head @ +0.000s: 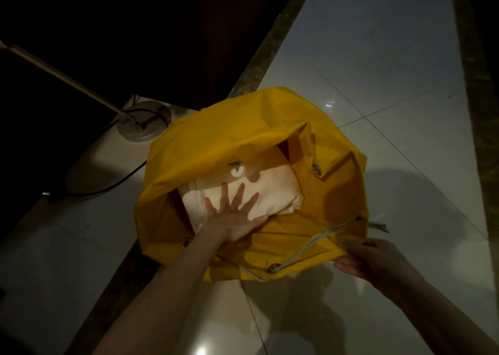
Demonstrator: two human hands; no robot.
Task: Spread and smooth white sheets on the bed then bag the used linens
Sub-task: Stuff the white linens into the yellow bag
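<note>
Pressing flat-fingered, the left hand (232,217) squashes soft, squishy white linens (243,192) inside the floppy yellow laundry bag (205,149); the right hand (370,257) pinches its rim at four o'clock.

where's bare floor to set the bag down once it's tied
Open tile beyond the yellow bag, between the two dark border strips, and near tile between the forearms. Crowded on the left: lamp base and its cable lie there.
</note>
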